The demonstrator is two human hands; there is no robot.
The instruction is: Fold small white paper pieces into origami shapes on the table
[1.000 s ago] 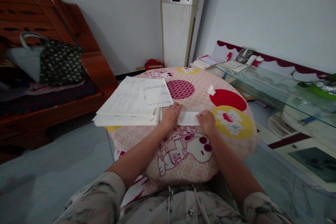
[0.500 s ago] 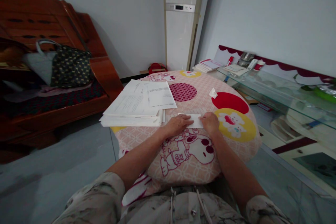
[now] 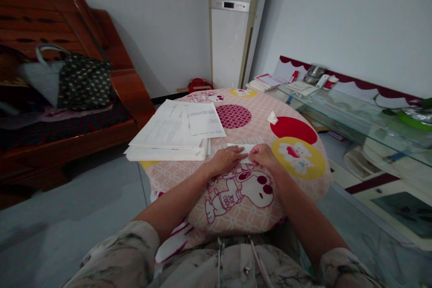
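Observation:
A small folded white paper [image 3: 240,148] lies on a round table [image 3: 303,184] covered in a pink cartoon-print cloth. My left hand [image 3: 227,160] rests on the paper's left part, fingers curled down onto it. My right hand [image 3: 263,155] pinches the paper's right part, thumb and fingers pressed together. Most of the paper is hidden under both hands. To the left lies a thick stack of white printed sheets [image 3: 172,132].
A small crumpled white scrap [image 3: 272,118] lies near the red circle on the cloth. A glass shelf unit [image 3: 357,117] with books and tins stands at the right. A wooden bench [image 3: 67,99] with a dark bag [image 3: 81,81] is at the left, a tall white appliance [image 3: 229,22] behind.
Both hands have drawn closer together over the folded paper, covering more of it. The right hand shifted left. The view wobbled slightly.

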